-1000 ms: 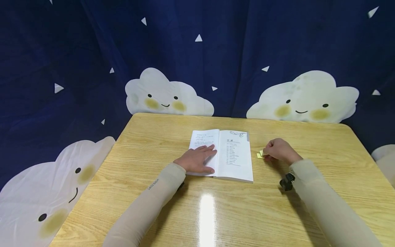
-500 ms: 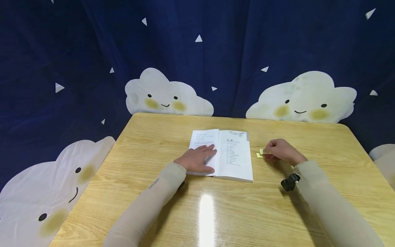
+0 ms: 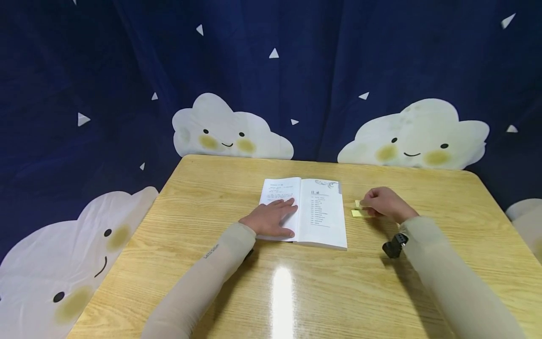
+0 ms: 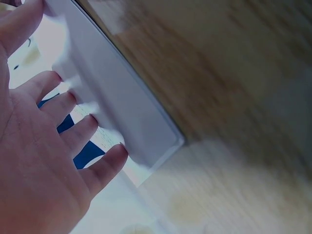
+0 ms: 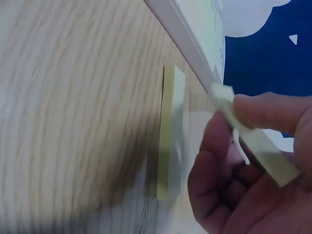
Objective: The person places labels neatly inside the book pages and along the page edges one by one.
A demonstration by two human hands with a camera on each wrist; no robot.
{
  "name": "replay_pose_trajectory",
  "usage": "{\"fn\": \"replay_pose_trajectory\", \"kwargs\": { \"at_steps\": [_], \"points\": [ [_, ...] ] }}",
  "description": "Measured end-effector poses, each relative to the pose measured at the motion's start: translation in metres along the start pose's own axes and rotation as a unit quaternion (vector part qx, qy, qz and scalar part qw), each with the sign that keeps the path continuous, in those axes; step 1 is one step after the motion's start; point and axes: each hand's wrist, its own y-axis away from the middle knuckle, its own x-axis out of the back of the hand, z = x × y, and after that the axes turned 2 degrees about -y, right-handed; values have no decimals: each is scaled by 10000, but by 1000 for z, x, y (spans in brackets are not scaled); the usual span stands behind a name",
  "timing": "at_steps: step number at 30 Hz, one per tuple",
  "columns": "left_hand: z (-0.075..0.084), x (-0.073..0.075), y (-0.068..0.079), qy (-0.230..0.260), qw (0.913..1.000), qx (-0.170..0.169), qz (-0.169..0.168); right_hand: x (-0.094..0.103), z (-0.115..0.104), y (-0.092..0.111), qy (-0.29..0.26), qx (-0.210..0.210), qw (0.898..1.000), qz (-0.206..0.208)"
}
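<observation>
An open book (image 3: 332, 212) lies on the table, text on both pages. My left hand (image 3: 271, 219) rests on its left page with the fingers spread; the left wrist view shows the fingertips against the paper (image 4: 114, 92). To the right of the book, my right hand (image 3: 387, 206) pinches a pale yellow sticky note (image 5: 268, 153), a narrow strip, between thumb and fingers. Below that hand, a pad of yellow sticky notes (image 5: 170, 136) lies on the table, apart from the held strip in the right wrist view.
The wooden table (image 3: 203, 197) ends at a dark blue curtain (image 3: 237, 61) printed with white clouds and triangles. A black wrist camera (image 3: 394, 246) hangs under the right sleeve (image 3: 449, 273). A bright light reflection (image 3: 282, 301) shows near the front.
The right hand has risen slightly with the sticky note, and more of the pad on the table now shows beneath it. The left hand and book have stayed in place.
</observation>
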Motion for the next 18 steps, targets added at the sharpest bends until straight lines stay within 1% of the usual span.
{"fn": "replay_pose_trajectory", "kwargs": {
  "at_steps": [6,13,18],
  "points": [
    [0,-1,1,-10,10000,14,2,-5,-6,-10,-20,77,9996,259],
    [0,-2,1,29,10000,-24,-3,-11,-15,-24,-260,-222,9985,422],
    [0,-1,0,33,10000,-2,18,-14,-17,-31,-536,-213,9971,493]
  ]
}}
